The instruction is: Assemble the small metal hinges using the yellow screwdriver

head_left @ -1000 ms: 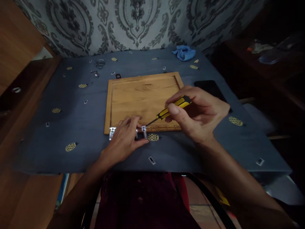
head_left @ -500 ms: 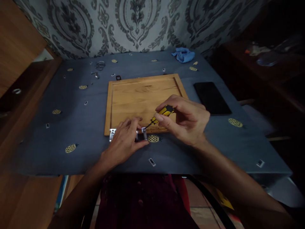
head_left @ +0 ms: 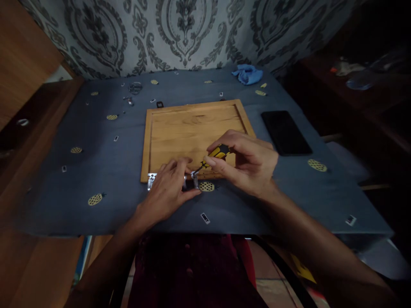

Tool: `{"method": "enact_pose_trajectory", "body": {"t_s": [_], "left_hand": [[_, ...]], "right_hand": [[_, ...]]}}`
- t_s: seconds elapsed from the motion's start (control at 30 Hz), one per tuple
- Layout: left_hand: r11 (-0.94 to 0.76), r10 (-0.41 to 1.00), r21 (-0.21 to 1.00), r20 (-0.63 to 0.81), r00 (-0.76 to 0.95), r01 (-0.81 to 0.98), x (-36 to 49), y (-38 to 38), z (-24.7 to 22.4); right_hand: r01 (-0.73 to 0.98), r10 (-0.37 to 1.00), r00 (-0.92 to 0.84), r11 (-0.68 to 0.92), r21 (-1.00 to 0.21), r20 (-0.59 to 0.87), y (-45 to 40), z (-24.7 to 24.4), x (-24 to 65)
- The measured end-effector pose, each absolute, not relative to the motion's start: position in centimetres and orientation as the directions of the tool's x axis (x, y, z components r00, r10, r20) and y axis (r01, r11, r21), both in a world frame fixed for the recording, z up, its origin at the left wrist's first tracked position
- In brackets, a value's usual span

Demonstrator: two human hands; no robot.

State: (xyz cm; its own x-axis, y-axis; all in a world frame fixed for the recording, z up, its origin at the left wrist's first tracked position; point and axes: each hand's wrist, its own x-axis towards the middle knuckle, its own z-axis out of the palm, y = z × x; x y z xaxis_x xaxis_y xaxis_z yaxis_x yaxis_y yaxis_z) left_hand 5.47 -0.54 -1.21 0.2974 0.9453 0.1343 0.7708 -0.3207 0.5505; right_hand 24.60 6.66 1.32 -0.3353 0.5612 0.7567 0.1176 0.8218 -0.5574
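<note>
A wooden board with a raised frame (head_left: pixel 192 132) lies on the cloth-covered table. Along its near edge is a metal fitting (head_left: pixel 151 182), partly hidden by my left hand (head_left: pixel 168 184), whose fingers press it against the board. My right hand (head_left: pixel 245 162) pinches a yellow and black screwdriver (head_left: pixel 218 152) by its handle. The screwdriver's tip meets the fitting's right end (head_left: pixel 195 179), just right of my left fingers. Small holes show in the board's near edge, to the right of the fitting.
A black phone-like slab (head_left: pixel 285 132) lies right of the board. A blue cloth (head_left: pixel 247 74) sits at the back right. Small metal parts (head_left: pixel 129 101) and a clear bag-like item (head_left: pixel 135 88) rest at the back left. A patterned curtain (head_left: pixel 184 34) hangs behind the table.
My right hand has shifted slightly left and the screwdriver handle has turned a little in its fingers. My left hand and the board have stayed in place.
</note>
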Motion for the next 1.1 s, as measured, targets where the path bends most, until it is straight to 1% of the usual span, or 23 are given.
{"method": "enact_pose_trajectory", "body": {"t_s": [0.13, 0.27, 0.33, 0.43, 0.53, 0.67, 0.87, 1.1], "left_hand": [[-0.319, 0.945, 0.548, 0.123, 0.303, 0.773, 5.48, -0.50, -1.15], [-0.313, 0.947, 0.559, 0.120, 0.298, 0.768, 5.51, -0.46, -1.07], [-0.314, 0.947, 0.565, 0.126, 0.296, 0.763, 5.51, -0.43, -1.08], [-0.327, 0.943, 0.563, 0.141, 0.301, 0.759, 5.49, -0.38, -1.20], [-0.330, 0.942, 0.556, 0.145, 0.302, 0.763, 5.46, -0.38, -1.30], [-0.331, 0.942, 0.554, 0.146, 0.302, 0.764, 5.48, -0.49, -1.35], [-0.339, 0.940, 0.546, 0.154, 0.306, 0.767, 5.41, -0.50, -1.41], [-0.334, 0.941, 0.537, 0.146, 0.304, 0.775, 5.45, -0.50, -1.35]], "right_hand": [[0.075, 0.583, -0.348, 0.798, -0.597, 0.735, 6.68, 1.16, 24.68], [0.040, 0.636, -0.392, 0.734, -0.678, 0.665, 6.70, 1.41, 24.88], [0.008, 0.649, -0.429, 0.698, -0.716, 0.628, 6.77, 1.62, 25.08], [-0.043, 0.628, -0.512, 0.663, -0.747, 0.586, 6.95, 1.83, 25.38], [-0.080, 0.588, -0.561, 0.662, -0.745, 0.583, 7.13, 1.91, 25.46], [-0.095, 0.564, -0.540, 0.696, -0.711, 0.624, 7.17, 2.01, 25.27], [-0.041, 0.571, -0.508, 0.732, -0.680, 0.645, 6.99, 2.07, 25.28], [-0.036, 0.602, -0.479, 0.713, -0.700, 0.638, 6.90, 1.79, 25.21]]}}
